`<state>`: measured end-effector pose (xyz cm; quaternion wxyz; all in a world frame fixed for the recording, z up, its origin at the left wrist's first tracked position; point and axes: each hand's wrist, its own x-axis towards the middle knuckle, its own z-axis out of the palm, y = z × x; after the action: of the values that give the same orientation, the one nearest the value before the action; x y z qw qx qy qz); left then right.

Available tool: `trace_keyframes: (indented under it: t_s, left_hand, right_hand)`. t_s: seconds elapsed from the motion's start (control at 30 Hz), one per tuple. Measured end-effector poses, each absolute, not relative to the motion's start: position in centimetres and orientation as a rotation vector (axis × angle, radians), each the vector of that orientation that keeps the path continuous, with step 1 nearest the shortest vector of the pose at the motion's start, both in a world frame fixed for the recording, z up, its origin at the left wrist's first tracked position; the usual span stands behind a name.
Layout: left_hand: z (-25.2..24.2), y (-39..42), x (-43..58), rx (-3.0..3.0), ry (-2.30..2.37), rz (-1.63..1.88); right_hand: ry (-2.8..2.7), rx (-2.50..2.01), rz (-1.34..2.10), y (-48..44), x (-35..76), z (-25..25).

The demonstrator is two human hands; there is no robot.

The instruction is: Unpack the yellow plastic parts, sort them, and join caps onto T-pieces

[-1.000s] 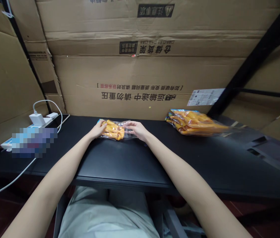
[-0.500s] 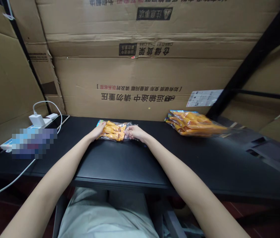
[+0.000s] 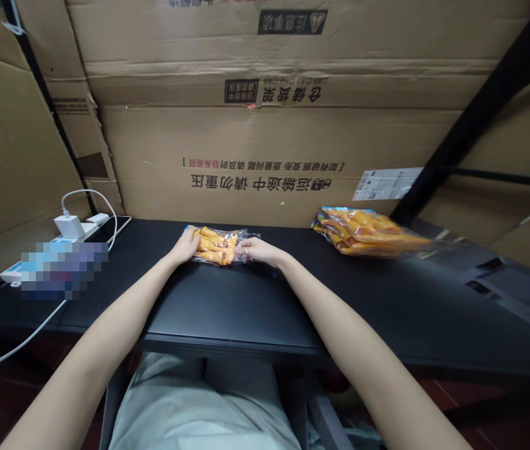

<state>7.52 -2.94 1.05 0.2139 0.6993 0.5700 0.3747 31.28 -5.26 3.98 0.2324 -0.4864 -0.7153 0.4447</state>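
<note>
A clear plastic bag (image 3: 213, 247) of orange, tube-like pieces with flared ends lies on the black table in front of me. A blue-green printed strip edges its left end, partly covered by my left hand (image 3: 185, 244), whose fingers wrap over that end. At the opposite end, my right hand (image 3: 252, 249) pinches the loose transparent plastic between thumb and fingers. What exactly the orange pieces are I cannot tell.
More bags of similar orange pieces (image 3: 363, 231) lie stacked at the right rear. On the left are a power strip (image 3: 12, 272) with a white charger (image 3: 69, 226) and cable, a phone (image 3: 117, 230), and a blurred-out item (image 3: 64, 270). Cardboard (image 3: 255, 137) walls the back.
My left hand has shifted slightly to cover more of the bag's printed end. My right hand still pinches the other end, almost unmoved.
</note>
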Motion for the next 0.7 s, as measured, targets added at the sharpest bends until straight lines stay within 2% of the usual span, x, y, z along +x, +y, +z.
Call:
trace_keyframes:
  t_s: [0.33, 0.5, 0.7]
  left_hand:
    - [4.1, -4.6, 5.7, 2.168, 1.899, 1.046]
    - [8.4, -5.4, 2.1, 1.886, 2.288, 1.157]
    - [11.5, -7.3, -6.7, 1.517, 2.728, 0.620]
  right_hand:
    - [-1.825, -1.297, 1.318, -4.8, 31.5, 3.6]
    - [-1.793, -1.327, 1.332, -4.6, 31.5, 3.4]
    - [-1.785, -1.296, 1.320, -4.4, 31.6, 3.2]
